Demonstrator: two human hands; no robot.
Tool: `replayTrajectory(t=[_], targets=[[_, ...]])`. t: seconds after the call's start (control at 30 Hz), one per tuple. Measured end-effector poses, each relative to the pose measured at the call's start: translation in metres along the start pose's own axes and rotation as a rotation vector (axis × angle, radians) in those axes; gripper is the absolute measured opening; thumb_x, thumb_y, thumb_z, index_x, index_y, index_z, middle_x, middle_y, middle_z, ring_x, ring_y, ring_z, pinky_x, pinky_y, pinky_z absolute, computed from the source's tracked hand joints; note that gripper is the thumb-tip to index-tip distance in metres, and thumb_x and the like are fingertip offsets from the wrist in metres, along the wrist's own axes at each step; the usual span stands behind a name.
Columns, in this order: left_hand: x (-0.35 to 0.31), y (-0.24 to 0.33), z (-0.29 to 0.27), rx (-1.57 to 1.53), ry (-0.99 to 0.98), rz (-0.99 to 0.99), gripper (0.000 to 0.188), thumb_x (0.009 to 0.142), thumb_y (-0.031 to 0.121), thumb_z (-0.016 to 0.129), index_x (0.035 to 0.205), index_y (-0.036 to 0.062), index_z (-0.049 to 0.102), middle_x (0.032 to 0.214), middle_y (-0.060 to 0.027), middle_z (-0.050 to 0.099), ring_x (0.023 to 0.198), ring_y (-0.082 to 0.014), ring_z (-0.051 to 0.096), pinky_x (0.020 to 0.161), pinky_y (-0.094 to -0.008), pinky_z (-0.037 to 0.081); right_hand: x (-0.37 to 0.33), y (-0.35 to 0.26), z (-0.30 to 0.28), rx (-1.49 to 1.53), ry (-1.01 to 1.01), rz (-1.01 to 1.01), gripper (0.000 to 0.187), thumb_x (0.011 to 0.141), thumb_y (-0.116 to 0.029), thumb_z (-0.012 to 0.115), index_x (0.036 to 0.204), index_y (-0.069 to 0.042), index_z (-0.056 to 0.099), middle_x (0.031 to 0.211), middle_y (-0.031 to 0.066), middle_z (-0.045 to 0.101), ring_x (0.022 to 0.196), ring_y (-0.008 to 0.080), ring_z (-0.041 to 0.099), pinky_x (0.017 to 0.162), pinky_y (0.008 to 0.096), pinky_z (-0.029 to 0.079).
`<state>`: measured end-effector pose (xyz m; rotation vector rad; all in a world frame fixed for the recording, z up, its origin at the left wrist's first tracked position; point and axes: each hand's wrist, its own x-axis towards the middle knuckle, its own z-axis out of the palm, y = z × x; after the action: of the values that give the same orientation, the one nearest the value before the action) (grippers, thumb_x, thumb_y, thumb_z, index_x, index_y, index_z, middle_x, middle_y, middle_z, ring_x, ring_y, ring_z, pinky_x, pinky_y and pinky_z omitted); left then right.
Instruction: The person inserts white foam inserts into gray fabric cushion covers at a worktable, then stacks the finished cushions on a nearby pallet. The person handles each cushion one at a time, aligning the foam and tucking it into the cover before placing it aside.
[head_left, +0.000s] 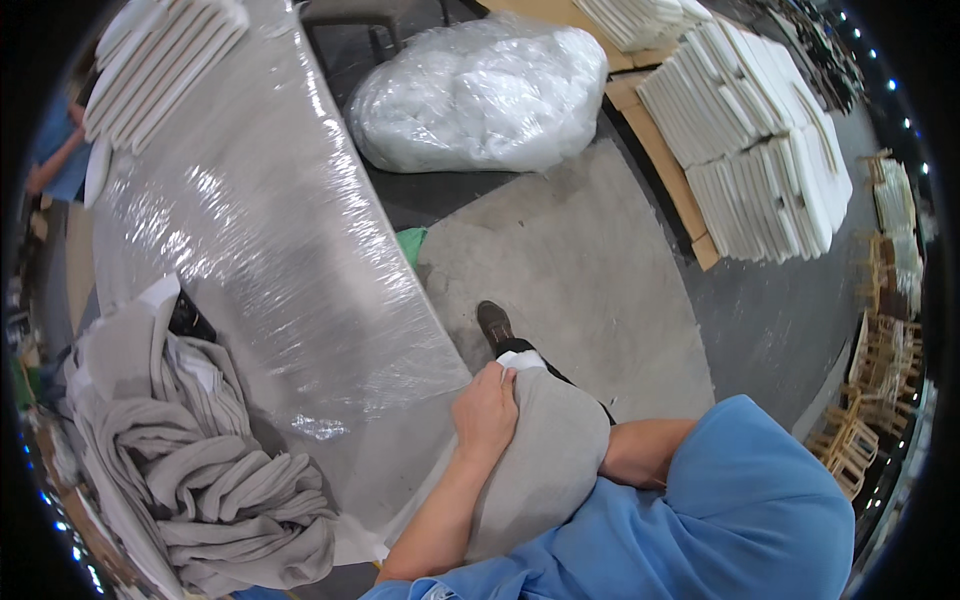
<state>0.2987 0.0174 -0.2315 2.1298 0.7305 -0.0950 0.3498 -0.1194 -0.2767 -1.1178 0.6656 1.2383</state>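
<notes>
Close to my body is a grey fabric cushion cover (545,455), bulging and rounded, with a white edge showing at its far end. My left hand (487,408) is closed on the cover's left side near that white edge, fingers curled over it. My right forearm passes behind the cover's right side, and the right hand is hidden there. To the left, a crumpled heap of similar grey covers (215,470) lies on the table (300,290), whose top is wrapped in shiny clear plastic film.
Beyond the table sits a large clear plastic bag (480,95) of white stuffing. Stacked white cushion pads (755,140) stand on cardboard (660,170) at the far right, others (165,65) at the far left. Wooden chair frames (880,350) line the right; another person (62,150) is at left.
</notes>
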Motion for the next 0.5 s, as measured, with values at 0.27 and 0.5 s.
replayTrajectory(t=[0.27,0.5], targets=[[-0.002,-0.011,-0.009,-0.108,0.037,0.123,0.025,0.107,0.023,0.058,0.096,0.0018,0.065,0.084,-0.0179,0.064,0.078,-0.0363,0.064,0.072,-0.043,0.05,0.012,0.029,0.002,-0.102,0.188,-0.121,0.065,0.106,-0.063,0.05,0.093,-0.004,0.073,0.084,0.0039,0.069,0.079,0.0146,0.064,0.072,0.0344,0.053],[0.005,-0.017,-0.01,-0.14,-0.003,0.01,0.03,0.11,0.023,0.055,0.096,-0.0008,0.065,0.084,-0.012,0.066,0.077,-0.0211,0.06,0.074,-0.0339,0.05,0.016,0.018,0.012,0.084,0.127,-0.227,0.063,0.11,-0.056,0.047,0.07,-0.008,0.058,0.07,-0.0034,0.053,0.065,0.0095,0.045,0.06,0.0301,0.039]])
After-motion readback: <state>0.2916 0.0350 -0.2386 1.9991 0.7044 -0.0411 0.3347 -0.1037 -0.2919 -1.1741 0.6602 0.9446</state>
